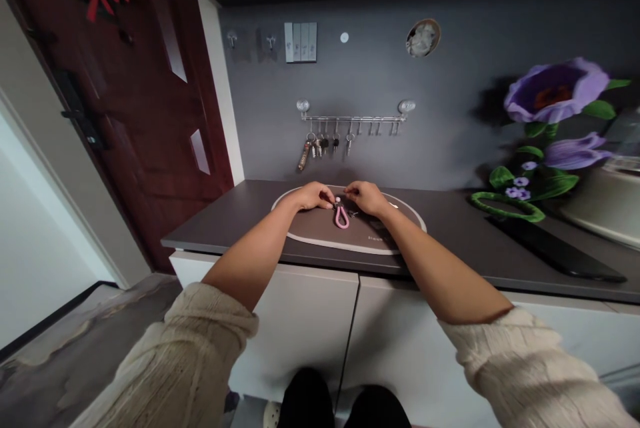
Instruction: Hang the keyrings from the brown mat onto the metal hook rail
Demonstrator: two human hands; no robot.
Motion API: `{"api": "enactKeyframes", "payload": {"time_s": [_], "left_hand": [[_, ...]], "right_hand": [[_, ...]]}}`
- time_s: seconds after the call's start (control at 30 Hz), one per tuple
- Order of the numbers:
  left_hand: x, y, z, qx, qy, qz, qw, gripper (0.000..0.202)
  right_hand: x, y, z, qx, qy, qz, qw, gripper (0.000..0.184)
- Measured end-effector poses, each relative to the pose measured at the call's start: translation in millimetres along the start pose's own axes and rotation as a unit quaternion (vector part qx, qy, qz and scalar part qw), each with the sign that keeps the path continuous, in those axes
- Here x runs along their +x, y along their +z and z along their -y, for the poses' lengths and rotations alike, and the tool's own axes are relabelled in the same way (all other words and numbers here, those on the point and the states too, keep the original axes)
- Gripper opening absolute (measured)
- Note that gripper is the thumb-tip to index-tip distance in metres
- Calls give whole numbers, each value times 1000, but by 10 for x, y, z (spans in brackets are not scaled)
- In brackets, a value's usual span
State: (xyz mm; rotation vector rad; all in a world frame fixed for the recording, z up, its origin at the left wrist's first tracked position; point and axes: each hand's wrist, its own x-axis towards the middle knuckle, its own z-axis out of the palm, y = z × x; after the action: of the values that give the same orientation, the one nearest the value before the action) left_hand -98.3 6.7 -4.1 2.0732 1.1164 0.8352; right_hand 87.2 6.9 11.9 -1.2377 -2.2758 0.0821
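Observation:
A pink looped keychain strap (341, 217) lies on an oval grey mat (310, 231) with a pale rim, on a dark countertop. My left hand (314, 195) and my right hand (367, 196) meet over the strap's top end, fingers pinched together on its small ring and metal parts. A few small metal bits, perhaps keys, lie just right of the strap under my right hand. What exactly each finger grips is too small to make out.
On the grey wall hangs a hook rail (353, 119) with several keys (320, 145) at its left end. A dark red door (130, 95) stands left. Purple fabric flowers (555, 121) and a black flat object (555, 251) occupy the right of the counter (220, 225). White cabinets sit below.

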Motion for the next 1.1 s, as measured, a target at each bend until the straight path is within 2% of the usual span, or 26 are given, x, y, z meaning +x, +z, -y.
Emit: {"api": "enactKeyframes", "payload": {"time_s": [0.17, 0.33, 0.57, 0.87, 1.1], "left_hand": [[0, 3, 6, 40, 24, -5, 999, 13], [6, 12, 14, 24, 31, -20, 999, 11], [6, 9, -2, -7, 26, -66, 997, 8], [14, -6, -38, 12, 41, -150, 988, 9], [16, -29, -95, 38, 46, -205, 977, 14]], "right_hand": [[17, 25, -38, -13, -15, 8, 1000, 19], [26, 41, -52, -10, -25, 5, 1000, 18], [15, 33, -35, -14, -25, 4, 1000, 18], [13, 8, -2, -20, -19, 12, 1000, 19], [-1, -25, 37, 1, -9, -20, 1000, 19]]}}
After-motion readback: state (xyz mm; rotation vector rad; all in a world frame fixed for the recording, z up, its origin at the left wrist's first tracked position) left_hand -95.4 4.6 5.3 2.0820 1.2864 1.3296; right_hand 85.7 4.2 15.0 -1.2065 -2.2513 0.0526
